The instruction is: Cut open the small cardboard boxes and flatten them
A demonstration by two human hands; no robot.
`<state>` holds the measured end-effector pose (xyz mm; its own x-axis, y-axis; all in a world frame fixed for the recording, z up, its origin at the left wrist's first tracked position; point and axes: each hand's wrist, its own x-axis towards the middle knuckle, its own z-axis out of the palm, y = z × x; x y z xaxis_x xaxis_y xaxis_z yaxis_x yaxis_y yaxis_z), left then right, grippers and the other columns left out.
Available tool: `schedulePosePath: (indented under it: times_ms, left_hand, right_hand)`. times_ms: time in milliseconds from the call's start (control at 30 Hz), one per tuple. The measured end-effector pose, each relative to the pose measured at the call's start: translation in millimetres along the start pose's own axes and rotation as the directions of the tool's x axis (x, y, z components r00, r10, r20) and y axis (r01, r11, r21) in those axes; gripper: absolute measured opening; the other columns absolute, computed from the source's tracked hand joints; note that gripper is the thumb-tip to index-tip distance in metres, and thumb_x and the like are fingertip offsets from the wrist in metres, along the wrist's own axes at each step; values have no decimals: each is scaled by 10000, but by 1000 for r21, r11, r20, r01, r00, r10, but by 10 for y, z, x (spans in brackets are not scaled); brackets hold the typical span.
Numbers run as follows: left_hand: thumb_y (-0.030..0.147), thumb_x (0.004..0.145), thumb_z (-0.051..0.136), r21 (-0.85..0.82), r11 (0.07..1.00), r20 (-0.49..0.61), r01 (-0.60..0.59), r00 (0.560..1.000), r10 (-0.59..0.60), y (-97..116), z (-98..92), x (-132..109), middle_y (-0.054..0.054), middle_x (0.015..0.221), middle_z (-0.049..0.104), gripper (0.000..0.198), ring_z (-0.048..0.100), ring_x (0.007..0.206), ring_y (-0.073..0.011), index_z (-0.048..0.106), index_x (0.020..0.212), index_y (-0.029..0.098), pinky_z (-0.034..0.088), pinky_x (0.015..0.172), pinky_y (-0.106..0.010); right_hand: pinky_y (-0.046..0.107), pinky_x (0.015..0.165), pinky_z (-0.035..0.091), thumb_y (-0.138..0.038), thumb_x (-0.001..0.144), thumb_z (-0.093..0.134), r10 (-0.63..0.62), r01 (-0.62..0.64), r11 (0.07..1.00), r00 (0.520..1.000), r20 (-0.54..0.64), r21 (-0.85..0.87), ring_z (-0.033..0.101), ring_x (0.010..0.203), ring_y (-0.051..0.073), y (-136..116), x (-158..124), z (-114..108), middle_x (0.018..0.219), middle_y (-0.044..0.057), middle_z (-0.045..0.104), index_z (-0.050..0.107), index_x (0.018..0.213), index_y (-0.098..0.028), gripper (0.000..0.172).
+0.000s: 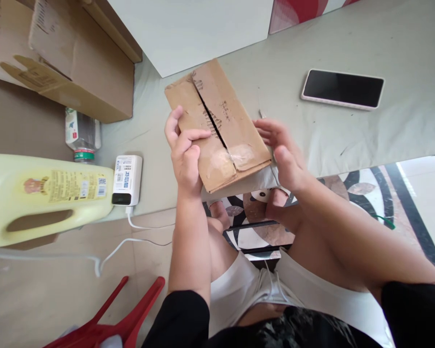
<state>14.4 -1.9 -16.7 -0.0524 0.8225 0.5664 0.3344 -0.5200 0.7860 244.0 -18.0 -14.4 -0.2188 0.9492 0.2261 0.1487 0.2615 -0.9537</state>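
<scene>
A small brown cardboard box (244,123) lies tilted near the table's front edge. A dark slit runs between its two top flaps, and torn patches and clear tape show along it. My left hand (186,152) grips its left side, with the index finger laid over the top near the slit. My right hand (284,150) is at the box's right side with fingers stretched and thumb apart. Whether its fingertips touch the box I cannot tell. A thin metal tip (262,114) shows just behind those fingers; the rest of it is hidden.
On the cloth-covered table (348,135) a phone (342,89) lies at the right. At left are a white power bank (126,180) with a cable, a yellow jug (58,193), a plastic bottle (82,133) and a larger carton (94,63). A white panel (210,29) stands behind; a red chair (130,319) is lower left.
</scene>
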Motion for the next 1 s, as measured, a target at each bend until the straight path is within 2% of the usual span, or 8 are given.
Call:
schedulePosePath:
  times_ms: [67,167,300,467,567,733,900,1000]
  left_hand:
    - [687,921,444,26,999,7,29,1000,-29,5,-8,0,22,1560,404,495,271,1549,-318,643,880,235,227,1311,-513]
    - [730,904,429,46,997,21,56,998,-57,22,-17,6,47,1568,397,532,234,1568,-325,631,859,240,214,1322,-515]
    - [770,893,397,73,995,12,68,998,-69,44,-5,15,56,1577,397,581,253,1560,-339,636,859,241,240,1312,-541]
    - [785,900,352,128,990,-5,58,998,-58,45,19,6,50,1574,413,615,290,1550,-328,638,861,243,286,1299,-534]
    - [741,920,383,73,997,-5,32,999,-31,28,20,-3,57,1585,396,565,280,1556,-321,643,873,242,259,1314,-525]
    - [698,926,429,22,1000,0,20,1000,-20,21,9,-3,41,1572,405,517,293,1545,-328,653,885,235,242,1318,-526]
    - [726,911,434,24,999,-2,33,999,-33,-1,9,0,58,1565,410,529,290,1546,-322,666,881,252,263,1309,-524]
    - [695,922,449,9,1000,-17,8,1000,-8,-8,9,-3,40,1546,430,504,323,1529,-317,678,892,247,274,1304,-522]
  right_hand:
    - [467,1004,515,-566,959,408,98,-127,976,981,-168,-176,626,1141,249,19,45,-60,1305,94,627,526,1303,-264,473]
    - [450,845,534,-376,885,543,208,-334,813,932,-297,-477,631,915,235,50,120,-163,1156,107,649,575,1248,-229,393]
    - [448,729,515,-347,810,624,286,-373,655,927,-241,-657,613,828,266,116,160,-209,1043,124,685,561,1307,-212,518]
    - [477,717,507,-312,804,630,350,-390,598,913,-209,-700,629,816,316,143,161,-171,958,145,716,545,1339,-173,559]
    - [494,749,505,-294,808,597,382,-406,570,901,-208,-714,643,875,338,112,177,-171,1001,159,709,616,1229,-161,443]
    - [459,778,492,-258,804,550,318,-376,621,923,-218,-688,633,849,296,33,184,-173,950,130,679,627,925,-204,154]
    - [406,678,449,-273,876,503,348,-442,699,897,-273,-562,536,616,220,-77,144,-164,703,22,622,548,1102,-256,231]
    - [402,683,445,-260,893,490,313,-411,735,911,-268,-539,532,595,206,-111,113,-165,711,3,639,507,1141,-265,249]
